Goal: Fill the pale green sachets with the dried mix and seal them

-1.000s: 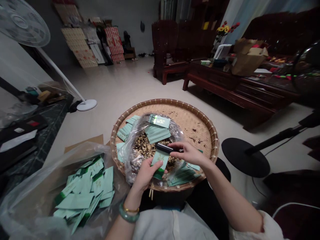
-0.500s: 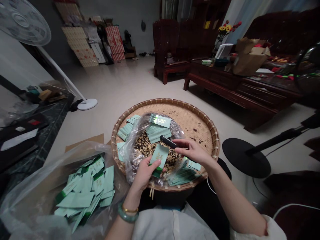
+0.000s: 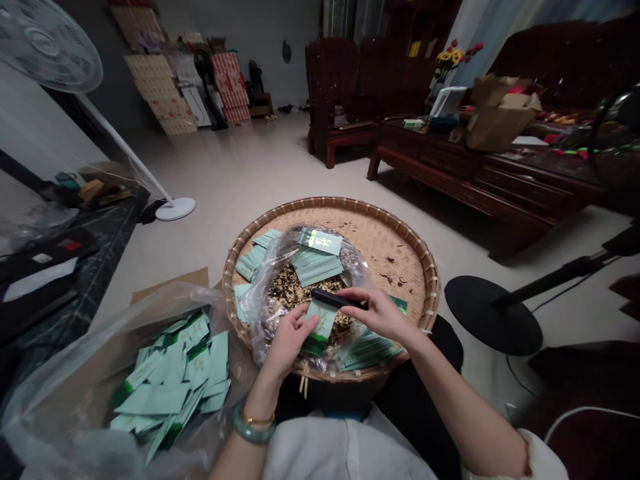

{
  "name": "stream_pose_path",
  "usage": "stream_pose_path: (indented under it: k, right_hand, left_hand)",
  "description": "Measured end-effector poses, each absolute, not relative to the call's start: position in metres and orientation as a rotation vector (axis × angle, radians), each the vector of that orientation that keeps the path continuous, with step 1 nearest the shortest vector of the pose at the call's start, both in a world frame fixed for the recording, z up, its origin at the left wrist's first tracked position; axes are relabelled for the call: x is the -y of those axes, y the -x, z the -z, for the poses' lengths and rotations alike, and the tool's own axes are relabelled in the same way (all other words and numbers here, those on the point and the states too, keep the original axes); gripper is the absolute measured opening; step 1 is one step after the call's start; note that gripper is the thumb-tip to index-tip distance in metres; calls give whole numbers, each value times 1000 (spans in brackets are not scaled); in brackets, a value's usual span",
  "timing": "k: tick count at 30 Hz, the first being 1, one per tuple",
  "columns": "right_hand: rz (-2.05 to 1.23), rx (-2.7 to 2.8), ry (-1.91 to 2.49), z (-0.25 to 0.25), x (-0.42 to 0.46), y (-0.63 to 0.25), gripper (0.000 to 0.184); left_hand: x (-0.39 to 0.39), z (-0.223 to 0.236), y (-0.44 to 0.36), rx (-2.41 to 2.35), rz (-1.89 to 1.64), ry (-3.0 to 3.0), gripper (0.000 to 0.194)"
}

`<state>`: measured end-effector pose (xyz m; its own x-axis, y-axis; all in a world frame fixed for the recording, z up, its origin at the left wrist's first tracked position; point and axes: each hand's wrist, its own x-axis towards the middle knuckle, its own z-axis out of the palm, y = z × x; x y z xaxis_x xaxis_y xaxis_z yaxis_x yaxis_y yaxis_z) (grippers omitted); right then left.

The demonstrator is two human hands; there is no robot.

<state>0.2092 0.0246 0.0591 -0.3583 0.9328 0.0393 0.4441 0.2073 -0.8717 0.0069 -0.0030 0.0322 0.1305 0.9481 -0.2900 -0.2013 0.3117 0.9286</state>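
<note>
My left hand (image 3: pixel 289 339) pinches a pale green sachet (image 3: pixel 323 321) by its left side, over a clear plastic bag (image 3: pixel 259 293) of loose dark and cream dried mix (image 3: pixel 290 285). In my right hand (image 3: pixel 376 312) is a slim black handheld tool (image 3: pixel 327 298), which looks like a bag sealer. It lies across the sachet's top edge. The bag rests in a round woven bamboo tray (image 3: pixel 431 273). A fanned stack of sachets (image 3: pixel 316 265) lies on the mix, and more sachets (image 3: pixel 370 351) lie under my right wrist.
At lower left, a large clear bag (image 3: pixel 55 393) holds a heap of green sachets (image 3: pixel 170 380). A white standing fan (image 3: pixel 175 208) is at left, a black round stand base (image 3: pixel 493 317) at right. Beyond the tray is a dark wooden table (image 3: pixel 450 160) with a paper bag (image 3: pixel 500 123).
My right hand has moved left with the black tool, bringing it onto the sachet's top edge. My left hand still holds the sachet, now a little lower and more upright.
</note>
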Motion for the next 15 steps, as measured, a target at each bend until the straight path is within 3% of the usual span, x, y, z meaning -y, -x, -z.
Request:
stream_pose_path:
  k: [3,9,15]
  right_hand:
    - [-1078,1924,1249,-62,-21,-207,30]
    - [-978,1988,1209,-71,-12,-200,30]
    - [-950,1985,1209,-66,-12,-199,30]
  left_hand:
    - [-6,-39,-8,-1091,-1128,-871,55]
    - [-11,-43,-10,-1067,-1194,-1022,31]
    - [-6,-40,-9,-1078,-1217,-1029,28]
